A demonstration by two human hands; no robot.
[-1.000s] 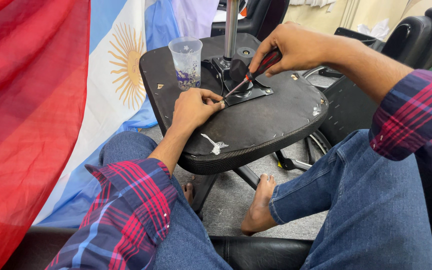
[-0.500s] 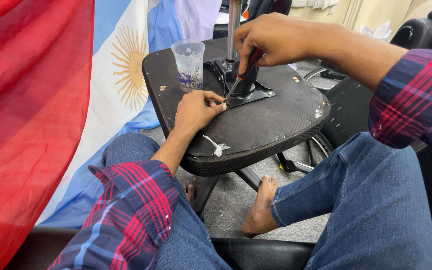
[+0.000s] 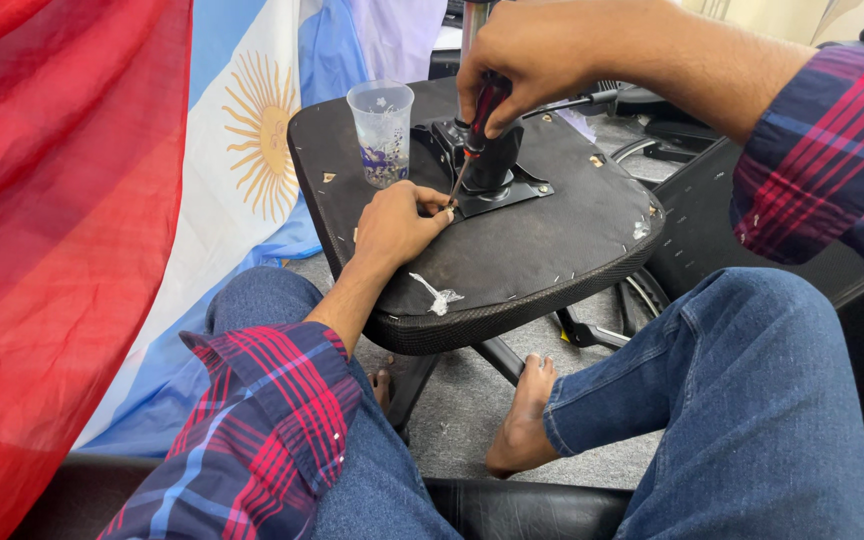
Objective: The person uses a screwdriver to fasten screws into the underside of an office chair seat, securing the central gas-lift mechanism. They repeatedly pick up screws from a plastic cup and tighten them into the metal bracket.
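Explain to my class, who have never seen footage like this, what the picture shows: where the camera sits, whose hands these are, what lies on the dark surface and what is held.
The camera is worn on a person's head and looks down at their own lap and hands. The dark surface is the underside of an office chair seat, turned upside down. A metal plate with a post is fixed to it. The right hand grips a red and black screwdriver, tip down at the plate's corner. The left hand rests on the seat, fingertips at the tip. A clear plastic cup stands beside the plate. Flags hang on the left.

Screwdriver (image 3: 479, 118) handle mostly hidden in right hand (image 3: 527, 55); tip hidden by left hand (image 3: 399, 222) fingers.
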